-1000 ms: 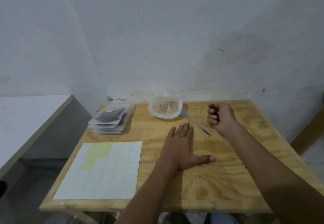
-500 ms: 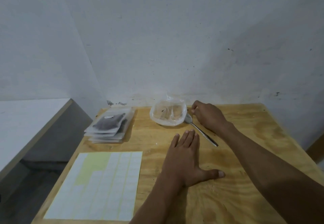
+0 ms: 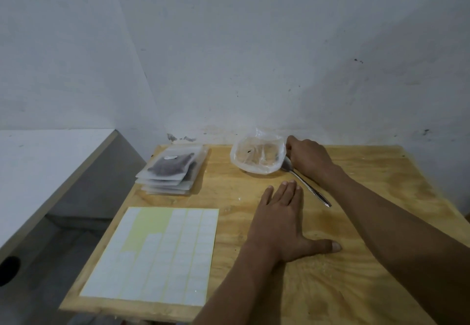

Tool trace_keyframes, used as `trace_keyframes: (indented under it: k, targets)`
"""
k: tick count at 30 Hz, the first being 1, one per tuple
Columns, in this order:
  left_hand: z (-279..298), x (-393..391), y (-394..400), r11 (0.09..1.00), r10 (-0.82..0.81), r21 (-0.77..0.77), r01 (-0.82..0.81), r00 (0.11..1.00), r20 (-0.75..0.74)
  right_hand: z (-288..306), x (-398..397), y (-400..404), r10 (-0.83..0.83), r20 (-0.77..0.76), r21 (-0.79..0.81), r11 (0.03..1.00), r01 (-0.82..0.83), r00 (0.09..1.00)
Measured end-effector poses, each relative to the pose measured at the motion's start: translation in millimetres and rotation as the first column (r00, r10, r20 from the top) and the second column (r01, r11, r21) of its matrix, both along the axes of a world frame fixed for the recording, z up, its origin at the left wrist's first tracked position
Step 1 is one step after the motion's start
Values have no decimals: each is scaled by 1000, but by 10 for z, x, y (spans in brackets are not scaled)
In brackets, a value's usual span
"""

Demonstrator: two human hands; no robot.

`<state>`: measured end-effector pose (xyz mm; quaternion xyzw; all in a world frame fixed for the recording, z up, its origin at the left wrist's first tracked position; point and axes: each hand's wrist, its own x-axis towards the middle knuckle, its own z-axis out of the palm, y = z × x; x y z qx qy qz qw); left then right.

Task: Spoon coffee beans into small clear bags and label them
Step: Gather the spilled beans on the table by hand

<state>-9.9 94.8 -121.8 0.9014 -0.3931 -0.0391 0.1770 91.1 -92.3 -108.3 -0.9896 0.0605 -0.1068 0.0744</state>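
A clear plastic container [image 3: 256,156], almost empty with a few dark bits inside, stands at the back of the wooden table [image 3: 376,261]. My right hand [image 3: 309,158] is at its right rim, fingers curled onto the edge. A metal spoon [image 3: 309,189] lies on the table just beneath that hand, bowl end toward the container. My left hand [image 3: 279,223] rests flat on the table, fingers straight and thumb spread, holding nothing. A stack of small clear bags [image 3: 173,172] filled with dark coffee sits at the back left; the top one carries a white label.
A sheet of white labels [image 3: 162,256], with part of it peeled to yellow backing, lies at the table's front left. A white wall runs right behind the table. A pale ledge [image 3: 38,167] stands to the left, with a gap between it and the table.
My right hand moved left from the table's right side, over the spoon, to the container's rim. My left hand stayed flat in place. The camera tilted up slightly.
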Motion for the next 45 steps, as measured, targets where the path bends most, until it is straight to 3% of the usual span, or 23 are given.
trace_keyframes:
  k: [4, 5, 7, 9, 10, 11, 12, 13, 15, 20, 23, 26, 30, 34, 38, 41, 45]
  targets:
    - [21, -8, 3, 1000, 2, 4, -2, 1000, -9, 30, -1, 36, -73, -54, -13, 997, 72, 996]
    - [21, -12, 0, 1000, 4, 3, -4, 1000, -7, 51, -24, 49, -119, -44, 71, 990, 122, 992]
    - [19, -18, -4, 1000, 8, -4, -8, 1000, 0, 90, -91, 43, -225, -6, 382, 900, 210, 974]
    - [18, -14, -4, 1000, 10, -11, -10, 1000, 7, 160, -214, 61, -344, 5, 721, 652, 235, 939]
    - [19, -12, -4, 1000, 8, -14, -7, 1000, 8, 199, -282, 69, -406, -47, 880, 416, 230, 912]
    - [24, -10, -3, 1000, 6, -18, -6, 1000, 11, 255, -367, 80, -441, -123, 973, 121, 194, 889]
    - [27, -9, 3, 1000, 6, -22, -5, 1000, 19, 313, -462, 89, -446, -190, 980, -136, 144, 874]
    - [26, -11, 10, 1000, 5, -29, -5, 1000, 29, 356, -562, 95, -433, -221, 949, -301, 91, 874]
    - [18, -16, 15, 998, 2, -61, 0, 999, 35, 405, -745, 106, -408, -226, 896, -443, 25, 885]
    - [8, -64, 60, 975, 11, -221, 10, 996, 91, 508, -1153, 151, -431, -234, 782, -617, -94, 872]
    - [54, -126, 106, 895, 146, -440, -72, 979, 139, 540, -1317, 157, -435, -272, 731, -674, -109, 858]
    - [131, 43, 142, 764, 474, -587, -269, 851, 226, 573, -1446, 161, -429, -309, 722, -686, -84, 849]
    - [313, 524, 195, 612, 688, -563, -555, 725, 33, 565, -1567, 183, -390, -332, 744, -668, -17, 859]
    - [408, 847, 237, 635, 625, -456, -624, 762, -172, 433, -1656, 244, -378, -373, 800, -593, 87, 847]
    - [432, 906, 216, 590, 585, -507, -628, 766, -269, 329, -1810, 211, -399, -348, 899, -398, 182, 848]
    - [497, 801, 153, 579, 533, -574, -579, 801, -271, 326, -1929, 93, -431, -323, 936, -280, 216, 843]
    - [631, 517, -114, 632, 354, -651, -421, 904, -242, 389, -2157, -160, -509, -283, 959, -154, 237, 813]
